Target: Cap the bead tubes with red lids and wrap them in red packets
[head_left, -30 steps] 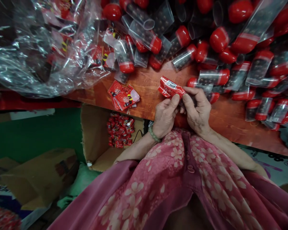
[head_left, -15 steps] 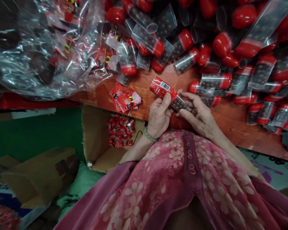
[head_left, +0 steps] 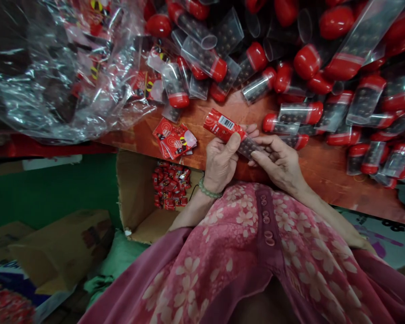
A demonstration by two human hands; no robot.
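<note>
Between my hands, above the near edge of the table, is a clear tube (head_left: pixel 249 147) of small dark balls, held at a slant. A red printed sleeve (head_left: pixel 215 120) with a white barcode covers its upper-left part. My left hand (head_left: pixel 221 162) is closed on the sleeve, thumb on top, with a green bead bracelet at the wrist. My right hand (head_left: pixel 279 161) pinches the tube's bare lower-right end between thumb and fingers. To the left of my hands lies a small stack of flat red printed sleeves (head_left: pixel 175 138).
Many red-capped tubes (head_left: pixel 300 112) of dark balls cover the back and right of the reddish table (head_left: pixel 327 180). A crinkled clear plastic bag (head_left: pixel 121 108) with printed sleeves lies at back left. Below the edge, an open cardboard box (head_left: pixel 135 198) contains red packets (head_left: pixel 171 185).
The sleeved tube and my left hand have shifted slightly left. My right hand stays at the bare end, its fingers slightly repositioned. The view has moved a little.
</note>
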